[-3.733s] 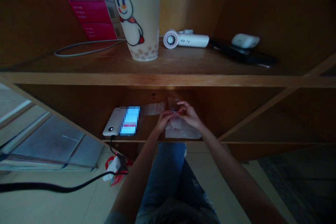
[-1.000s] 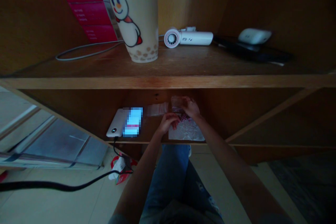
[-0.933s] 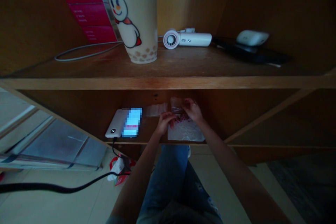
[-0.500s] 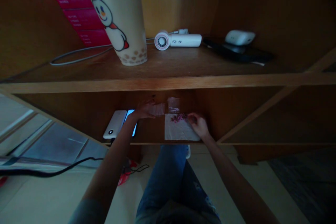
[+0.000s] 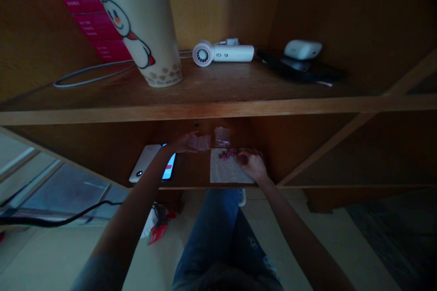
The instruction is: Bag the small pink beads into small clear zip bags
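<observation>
On the lower shelf lies a white sheet (image 5: 227, 172) with a small heap of pink beads (image 5: 228, 154) near its back edge. My right hand (image 5: 251, 163) is at the sheet's right side, fingers curled beside the beads; what they pinch, if anything, is too small to tell. My left hand (image 5: 184, 142) rests with fingers apart at a clear plastic packet (image 5: 202, 142), left of the sheet. A second clear packet (image 5: 222, 137) lies behind the sheet.
Left on the lower shelf are a white power bank (image 5: 145, 163) and a lit phone (image 5: 169, 168). The upper shelf holds a milk tea cup (image 5: 146, 32), a white handheld fan (image 5: 223, 53) and a white case (image 5: 302, 49) on a dark object.
My right hand has curled more and turned slightly over the sheet's right edge. The view has shifted a little, so everything sits further left. My left hand stays by the packet.
</observation>
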{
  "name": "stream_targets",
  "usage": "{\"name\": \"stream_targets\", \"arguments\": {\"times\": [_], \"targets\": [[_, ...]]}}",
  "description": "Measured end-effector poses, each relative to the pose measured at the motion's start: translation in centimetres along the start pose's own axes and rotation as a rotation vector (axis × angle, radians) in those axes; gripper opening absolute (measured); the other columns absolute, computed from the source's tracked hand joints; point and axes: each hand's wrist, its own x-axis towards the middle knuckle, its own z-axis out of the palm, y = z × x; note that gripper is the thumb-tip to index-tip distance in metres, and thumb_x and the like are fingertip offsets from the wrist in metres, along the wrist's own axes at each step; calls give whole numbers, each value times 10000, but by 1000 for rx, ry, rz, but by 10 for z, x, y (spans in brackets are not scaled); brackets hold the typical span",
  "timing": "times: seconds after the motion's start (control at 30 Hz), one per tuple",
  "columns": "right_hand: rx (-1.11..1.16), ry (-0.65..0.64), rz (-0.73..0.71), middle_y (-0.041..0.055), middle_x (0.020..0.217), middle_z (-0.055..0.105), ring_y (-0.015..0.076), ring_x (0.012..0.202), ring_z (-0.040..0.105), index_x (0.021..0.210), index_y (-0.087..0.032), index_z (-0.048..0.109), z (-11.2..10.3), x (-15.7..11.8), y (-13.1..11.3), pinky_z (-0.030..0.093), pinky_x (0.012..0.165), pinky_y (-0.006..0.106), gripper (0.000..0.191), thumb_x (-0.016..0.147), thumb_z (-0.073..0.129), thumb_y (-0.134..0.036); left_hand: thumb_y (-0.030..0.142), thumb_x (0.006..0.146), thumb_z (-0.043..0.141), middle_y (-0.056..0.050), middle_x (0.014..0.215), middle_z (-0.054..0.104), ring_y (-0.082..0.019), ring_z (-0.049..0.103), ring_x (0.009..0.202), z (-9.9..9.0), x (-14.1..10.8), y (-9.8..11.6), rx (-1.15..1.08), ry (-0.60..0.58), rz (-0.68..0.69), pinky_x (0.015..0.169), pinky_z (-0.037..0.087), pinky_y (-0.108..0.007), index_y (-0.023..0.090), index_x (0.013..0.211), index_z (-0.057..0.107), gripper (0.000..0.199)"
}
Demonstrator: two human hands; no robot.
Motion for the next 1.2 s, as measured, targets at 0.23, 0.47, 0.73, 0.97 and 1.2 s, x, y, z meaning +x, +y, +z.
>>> {"name": "stream_targets", "arguments": {"times": [0.23,0.47,0.73,0.97,1.2], "targets": [[-65,17,-40,10,882,650,224,909,515,725,-244,626,3,-2,2,288,840,387,107,754,536,-295,529,603,680,-80,1247,530,-300,415,1202,-5,4,25,679,-281,285,1015,282,-448,225,1204,509,695],[-43,34,-76,8,875,657,222,897,524,730,-242,621,2,-1,3,312,799,362,87,749,537,-255,574,710,564,-42,1211,548,-239,448,1158,50,-21,59,606,-337,515,1007,296,-396,283,1228,483,599],[60,29,-130,24,882,654,212,894,549,735,-221,601,-2,0,1,333,836,374,87,769,522,-238,531,729,572,-103,1208,532,-242,440,1155,111,-39,49,452,-259,554,990,328,-399,190,1258,459,639],[171,7,-248,30,875,642,190,870,565,763,-227,610,-1,1,3,369,821,354,85,782,528,-224,579,696,573,-77,1189,535,-248,440,1121,127,-44,46,416,-186,481,961,329,-417,216,1225,488,647],[195,-8,-249,31,887,646,190,894,564,781,-231,621,1,2,5,374,824,346,106,802,527,-273,560,716,560,-68,1170,549,-235,440,1101,130,-46,44,378,-164,461,953,324,-410,218,1220,499,612]]}}
